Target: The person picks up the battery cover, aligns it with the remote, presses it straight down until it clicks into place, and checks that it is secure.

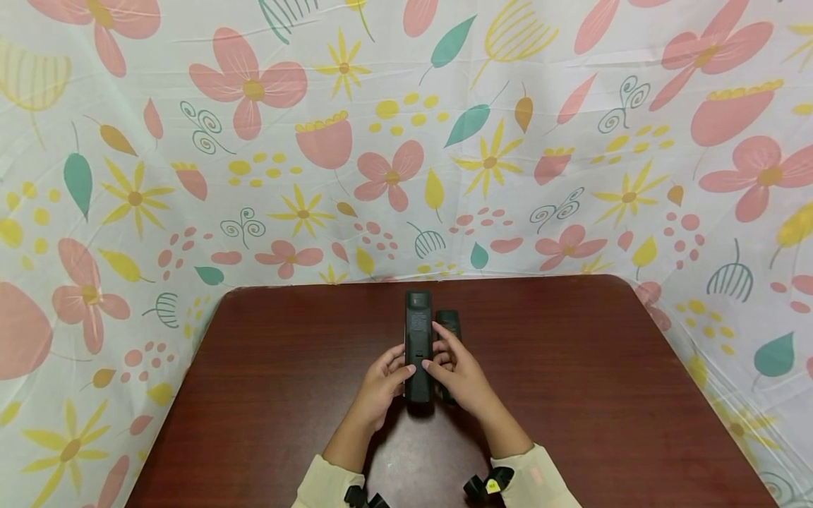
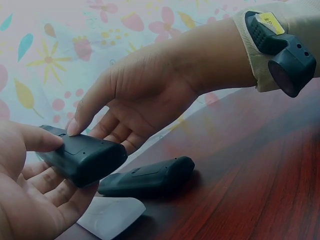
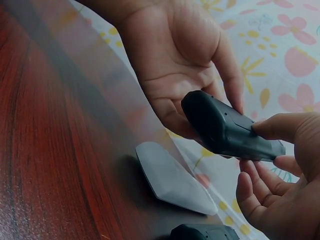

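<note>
A black remote control is held above the table with its back up, showing a printed label and a battery cover. My left hand grips its left side, thumb on the cover and fingers underneath. From the other side, my right hand holds it too, its thumb on the cover and its fingers along the edge. A second black remote control lies on the table just right of the held one. Beneath the held remote is a smooth white object, hidden in the head view; its kind cannot be told.
The dark red-brown wooden table has its far edge just beyond the remotes. A white cloth with a flower print hangs behind and at both sides. A black wrist camera sits on the right cuff.
</note>
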### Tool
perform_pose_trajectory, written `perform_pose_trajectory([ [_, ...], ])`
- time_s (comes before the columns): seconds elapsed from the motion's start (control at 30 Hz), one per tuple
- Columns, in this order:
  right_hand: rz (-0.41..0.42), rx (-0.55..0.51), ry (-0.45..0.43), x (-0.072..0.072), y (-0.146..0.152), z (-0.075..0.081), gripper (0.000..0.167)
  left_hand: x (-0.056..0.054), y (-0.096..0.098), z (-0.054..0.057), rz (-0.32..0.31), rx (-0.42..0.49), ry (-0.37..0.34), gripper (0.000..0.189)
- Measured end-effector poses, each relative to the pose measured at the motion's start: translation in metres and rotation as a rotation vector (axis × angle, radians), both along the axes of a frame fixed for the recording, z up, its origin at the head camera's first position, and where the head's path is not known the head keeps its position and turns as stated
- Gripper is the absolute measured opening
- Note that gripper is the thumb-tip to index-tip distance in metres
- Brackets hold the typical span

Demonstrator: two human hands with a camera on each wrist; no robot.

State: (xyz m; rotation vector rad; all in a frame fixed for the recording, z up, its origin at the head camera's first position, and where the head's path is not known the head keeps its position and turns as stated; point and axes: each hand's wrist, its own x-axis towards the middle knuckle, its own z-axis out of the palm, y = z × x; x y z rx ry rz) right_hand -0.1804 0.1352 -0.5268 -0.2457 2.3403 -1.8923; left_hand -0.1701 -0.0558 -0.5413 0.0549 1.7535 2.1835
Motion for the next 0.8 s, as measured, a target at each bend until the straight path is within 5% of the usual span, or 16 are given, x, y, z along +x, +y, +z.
perform_pose_trajectory([
  [0.8, -0.014, -0.012, -0.004, 0.0029, -0.0053, 0.0025, 0.069, -0.0027, -0.0030, -0.0006, 0.023, -0.006, 0.018, 0.056],
])
